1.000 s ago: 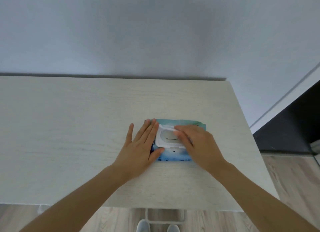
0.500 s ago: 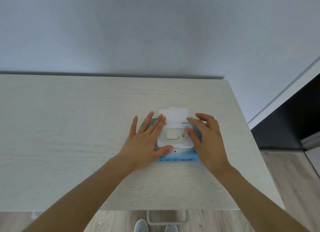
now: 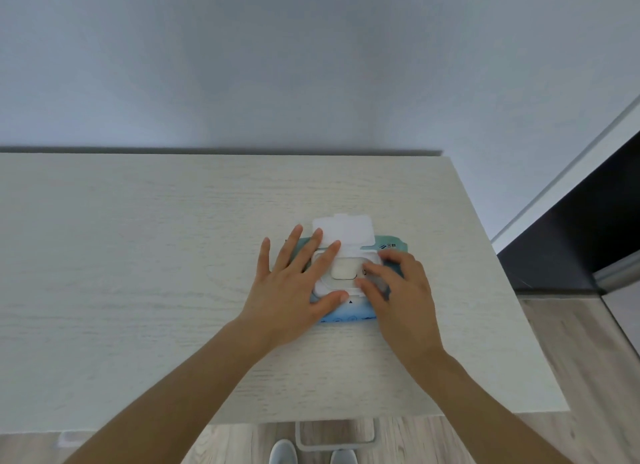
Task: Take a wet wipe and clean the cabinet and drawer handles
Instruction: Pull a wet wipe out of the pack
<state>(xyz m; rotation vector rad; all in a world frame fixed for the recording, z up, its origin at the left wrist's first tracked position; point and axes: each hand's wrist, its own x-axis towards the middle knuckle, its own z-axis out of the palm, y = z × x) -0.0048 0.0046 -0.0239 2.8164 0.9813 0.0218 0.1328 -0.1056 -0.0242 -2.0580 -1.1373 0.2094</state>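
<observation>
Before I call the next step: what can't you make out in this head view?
- Right hand fingertips hide whether a wipe is pinched at the blue wet-wipe pack opening.
- Pack's print: too small.
- Drawer fronts: under the pale wooden cabinet top; only a grey handle shows.

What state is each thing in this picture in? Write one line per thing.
wipe pack: flat on the cabinet top.
lid: flipped open, away from the person.
wet wipe: in the opening, not pulled out.
left hand: flat, pressing the pack.
right hand: fingers curled at the opening.
</observation>
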